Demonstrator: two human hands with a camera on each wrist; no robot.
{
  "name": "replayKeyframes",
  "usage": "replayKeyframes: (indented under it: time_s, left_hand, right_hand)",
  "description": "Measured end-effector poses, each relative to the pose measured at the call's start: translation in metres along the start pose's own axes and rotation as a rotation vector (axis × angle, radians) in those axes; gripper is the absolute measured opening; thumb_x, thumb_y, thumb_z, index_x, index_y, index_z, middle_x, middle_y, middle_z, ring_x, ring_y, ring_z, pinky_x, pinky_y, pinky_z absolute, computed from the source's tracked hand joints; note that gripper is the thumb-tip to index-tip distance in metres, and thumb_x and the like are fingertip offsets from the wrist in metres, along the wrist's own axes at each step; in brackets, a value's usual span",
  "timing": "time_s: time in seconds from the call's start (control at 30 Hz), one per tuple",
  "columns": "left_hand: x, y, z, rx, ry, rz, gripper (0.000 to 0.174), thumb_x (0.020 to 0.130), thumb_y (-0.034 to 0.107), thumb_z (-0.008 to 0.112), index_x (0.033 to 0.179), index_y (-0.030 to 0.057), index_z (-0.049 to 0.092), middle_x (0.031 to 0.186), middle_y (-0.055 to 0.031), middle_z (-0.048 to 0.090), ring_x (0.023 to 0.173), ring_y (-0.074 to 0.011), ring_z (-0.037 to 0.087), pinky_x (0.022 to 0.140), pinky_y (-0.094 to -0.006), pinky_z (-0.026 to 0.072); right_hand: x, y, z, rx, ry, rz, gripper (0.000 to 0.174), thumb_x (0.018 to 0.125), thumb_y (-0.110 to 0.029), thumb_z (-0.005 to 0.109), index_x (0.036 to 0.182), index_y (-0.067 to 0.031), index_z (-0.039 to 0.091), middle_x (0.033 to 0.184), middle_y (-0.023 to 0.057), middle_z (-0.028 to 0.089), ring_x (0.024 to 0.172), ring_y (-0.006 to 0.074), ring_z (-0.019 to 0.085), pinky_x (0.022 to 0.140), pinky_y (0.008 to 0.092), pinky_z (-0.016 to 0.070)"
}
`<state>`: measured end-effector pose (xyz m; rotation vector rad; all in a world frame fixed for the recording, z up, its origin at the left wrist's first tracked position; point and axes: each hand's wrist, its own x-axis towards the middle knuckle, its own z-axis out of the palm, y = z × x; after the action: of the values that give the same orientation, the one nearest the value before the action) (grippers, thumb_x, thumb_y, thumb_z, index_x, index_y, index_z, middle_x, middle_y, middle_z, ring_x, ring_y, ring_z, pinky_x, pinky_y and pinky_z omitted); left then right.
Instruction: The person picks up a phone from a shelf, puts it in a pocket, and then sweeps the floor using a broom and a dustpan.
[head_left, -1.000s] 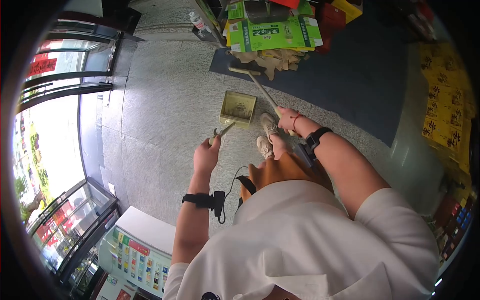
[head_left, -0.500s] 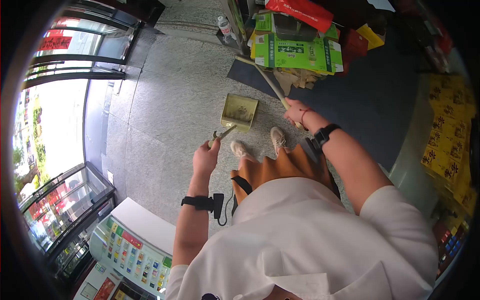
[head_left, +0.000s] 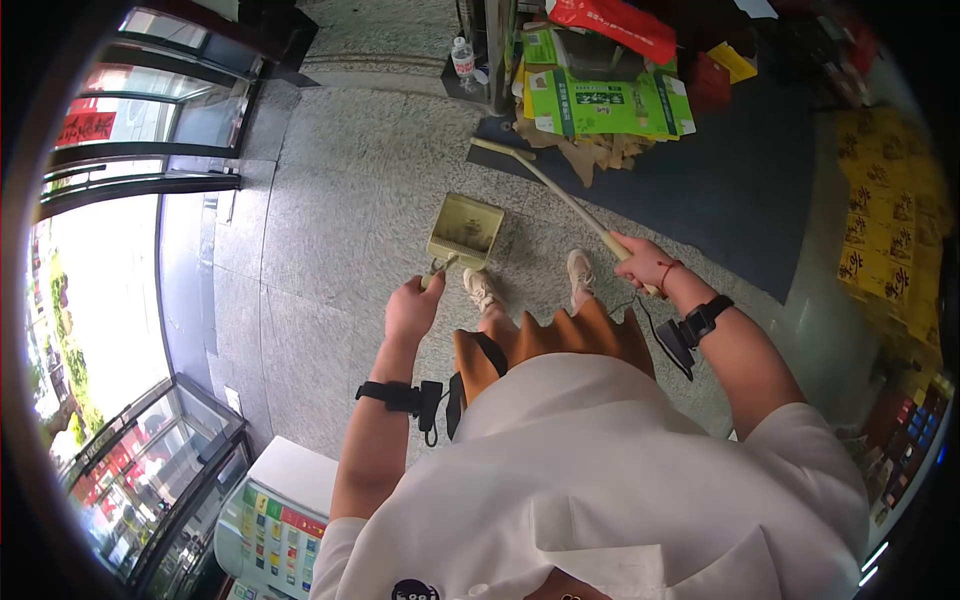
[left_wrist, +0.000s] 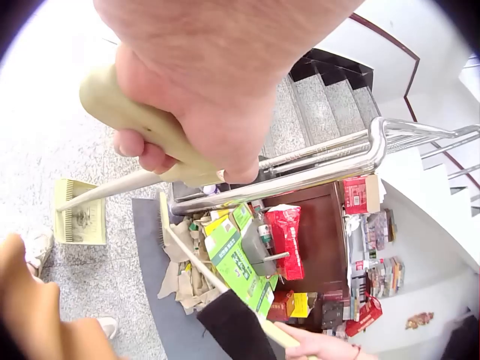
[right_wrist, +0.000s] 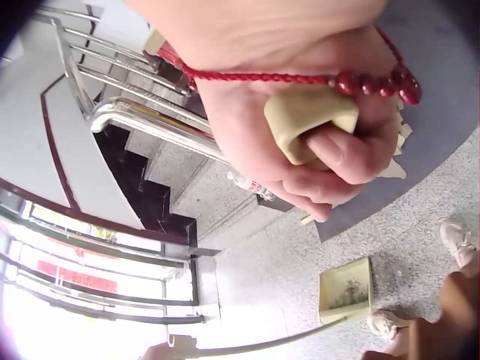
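My left hand point(head_left: 408, 308) grips the handle of a pale yellow dustpan point(head_left: 478, 206), which lies on the stone floor just ahead of my shoes. Loose dark dirt shows inside its pan. In the left wrist view the fingers curl round its thick cream grip point(left_wrist: 135, 116). With my right hand point(head_left: 645, 262) I hold a long cream broom point(head_left: 565, 198), its handle slanting forward and left. The broom head point(head_left: 500, 150) is at the near corner of a dark mat. In the right wrist view the hollow handle end point(right_wrist: 307, 120) pokes out of my fist.
On the dark mat point(head_left: 690, 190) stands a pile of torn cardboard point(head_left: 595, 155) and flattened green boxes point(head_left: 610, 100). A water bottle point(head_left: 462, 57) stands beside it. Glass doors point(head_left: 150, 120) are at left, a display counter point(head_left: 275, 540) at lower left. Metal railings point(left_wrist: 300, 176) flank stairs.
The right hand has swung right, away from the body. Dustpan and broom head have both shifted left relative to the box pile. The shoes have stepped apart, and the view has turned slightly.
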<state>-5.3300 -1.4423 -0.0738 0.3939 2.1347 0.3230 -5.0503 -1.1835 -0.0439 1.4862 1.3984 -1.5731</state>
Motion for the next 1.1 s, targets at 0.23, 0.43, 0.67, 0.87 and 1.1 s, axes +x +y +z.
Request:
replayKeyframes:
  time_s: [0.23,0.43,0.67,0.87,1.1]
  left_hand:
    - [0.015,-0.024,-0.032,0.028,-0.004,-0.012,0.055,0.083,0.054,0.049,0.093,0.0016,0.064,0.088,-0.0225,0.064,0.091,-0.0398,0.059,0.08,-0.0434,0.0454]
    - [0.027,-0.048,-0.046,0.024,0.004,0.013,0.055,0.083,0.054,0.049,0.094,0.0025,0.064,0.088,-0.0224,0.064,0.091,-0.0396,0.06,0.08,-0.0434,0.0459]
    - [0.03,-0.052,-0.062,0.052,0.009,0.057,0.053,0.084,0.053,0.049,0.093,0.0023,0.064,0.084,-0.0213,0.065,0.088,-0.0394,0.061,0.077,-0.0431,0.0467]
    - [0.031,-0.047,-0.079,0.024,0.025,0.04,0.051,0.084,0.051,0.049,0.091,0.0032,0.064,0.081,-0.0207,0.064,0.085,-0.039,0.061,0.074,-0.043,0.0464]
    - [0.061,-0.046,-0.091,0.023,0.069,0.024,0.051,0.084,0.051,0.05,0.091,0.0023,0.063,0.079,-0.0211,0.063,0.083,-0.0392,0.061,0.073,-0.0424,0.0466]
  right_hand:
    - [0.109,-0.079,0.069,-0.049,0.1,-0.042,0.074,0.082,-0.003,0.058,0.145,-0.0244,0.026,0.064,0.0035,0.05,0.05,0.0126,0.048,0.047,0.0302,0.0424]
    - [0.078,-0.065,0.102,-0.328,0.005,-0.071,0.072,0.081,-0.002,0.058,0.143,-0.0181,0.026,0.076,0.0113,0.061,0.059,0.0196,0.059,0.052,0.0346,0.047]
    - [0.01,-0.047,0.073,-0.126,0.022,-0.129,0.075,0.077,-0.001,0.061,0.143,-0.0197,0.031,0.078,0.0063,0.056,0.051,0.0118,0.05,0.049,0.0289,0.045]
    - [0.111,-0.118,0.057,-0.419,0.177,-0.25,0.072,0.081,-0.01,0.062,0.143,-0.0269,0.029,0.082,0.008,0.061,0.056,0.0164,0.055,0.053,0.0327,0.0477]
    - [0.169,-0.173,0.067,-0.369,0.076,-0.076,0.07,0.087,-0.011,0.059,0.145,-0.0287,0.023,0.078,0.0065,0.058,0.057,0.015,0.053,0.053,0.0332,0.0461]
